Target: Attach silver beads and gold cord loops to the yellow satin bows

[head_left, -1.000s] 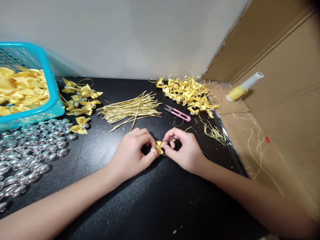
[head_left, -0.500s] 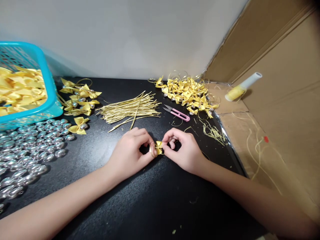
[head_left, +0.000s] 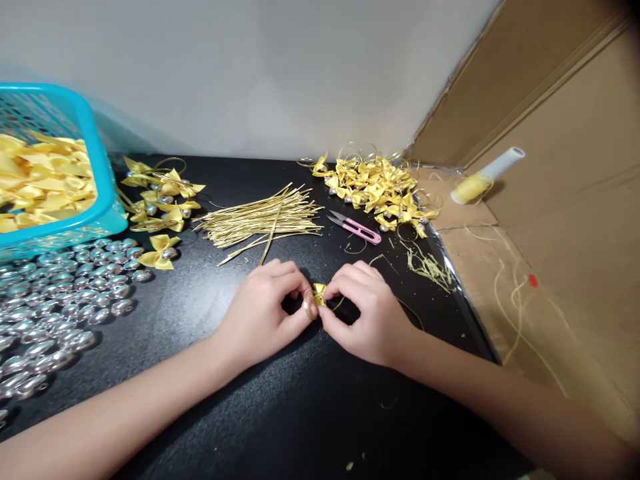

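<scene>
A small yellow ribbon bow (head_left: 319, 293) is pinched between both hands just above the black table (head_left: 280, 400). My left hand (head_left: 263, 313) is closed, thumb and forefinger on the bow's left side. From the right, my right hand (head_left: 367, 317) is closed on the bow, and a thin gold wire curls beneath its fingers. A bundle of gold wire strips (head_left: 260, 220) lies just behind the hands. Pink thread snips (head_left: 356, 227) rest to the right of the bundle.
A blue basket (head_left: 103, 193) of yellow ribbon stands at the far left, with several silver beads (head_left: 55, 307) spread before it and a few bows (head_left: 160, 200) beside it. A heap of wired bows (head_left: 377, 187) lies at back right. A yellow thread spool (head_left: 483, 177) lies on cardboard (head_left: 575, 220).
My right hand has closed in tighter over the bow and shifted slightly toward me. The left hand has hardly moved.
</scene>
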`<state>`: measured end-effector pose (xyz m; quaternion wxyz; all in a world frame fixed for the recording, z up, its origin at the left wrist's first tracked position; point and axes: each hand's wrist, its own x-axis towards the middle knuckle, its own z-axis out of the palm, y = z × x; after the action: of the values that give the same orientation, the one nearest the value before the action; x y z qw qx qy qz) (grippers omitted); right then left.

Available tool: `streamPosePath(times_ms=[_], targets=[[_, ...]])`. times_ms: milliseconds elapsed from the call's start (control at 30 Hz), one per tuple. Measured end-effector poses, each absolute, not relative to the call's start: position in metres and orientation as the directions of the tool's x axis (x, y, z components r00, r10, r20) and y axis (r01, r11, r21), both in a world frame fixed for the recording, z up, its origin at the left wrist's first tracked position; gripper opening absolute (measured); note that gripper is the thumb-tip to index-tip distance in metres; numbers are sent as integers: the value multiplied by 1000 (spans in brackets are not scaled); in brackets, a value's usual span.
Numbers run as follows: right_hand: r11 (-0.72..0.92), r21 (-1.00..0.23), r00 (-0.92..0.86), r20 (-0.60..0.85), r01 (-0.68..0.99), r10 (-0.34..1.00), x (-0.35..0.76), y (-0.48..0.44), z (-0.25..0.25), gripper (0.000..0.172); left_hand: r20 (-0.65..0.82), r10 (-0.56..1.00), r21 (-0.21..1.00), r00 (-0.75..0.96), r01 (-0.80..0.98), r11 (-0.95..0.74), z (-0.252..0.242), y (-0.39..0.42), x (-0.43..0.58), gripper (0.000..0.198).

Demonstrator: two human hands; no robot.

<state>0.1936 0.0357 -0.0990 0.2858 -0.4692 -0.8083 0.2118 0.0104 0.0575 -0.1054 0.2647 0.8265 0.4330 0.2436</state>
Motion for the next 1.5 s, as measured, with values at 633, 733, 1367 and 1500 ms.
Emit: streamPosePath(times_ms=[633,733,1367,1500], targets=[[301,-665,-296,125,684,947,194,43,-103,13,210,862,482,461,719,-501,-108,60,10,18],[259,-703,-267,101,662,958,193,45,-100,13,283,844,525,455,663,-534,-107,59,10,9],[231,-704,-295,32,671,955,196,48,-102,12,290,750,758,595,336,-559,-111,67,10,8],[280,-659,-311,73,698,947,197,46,-101,13,313,736,745,601,326,-582,-111,67,8,7]])
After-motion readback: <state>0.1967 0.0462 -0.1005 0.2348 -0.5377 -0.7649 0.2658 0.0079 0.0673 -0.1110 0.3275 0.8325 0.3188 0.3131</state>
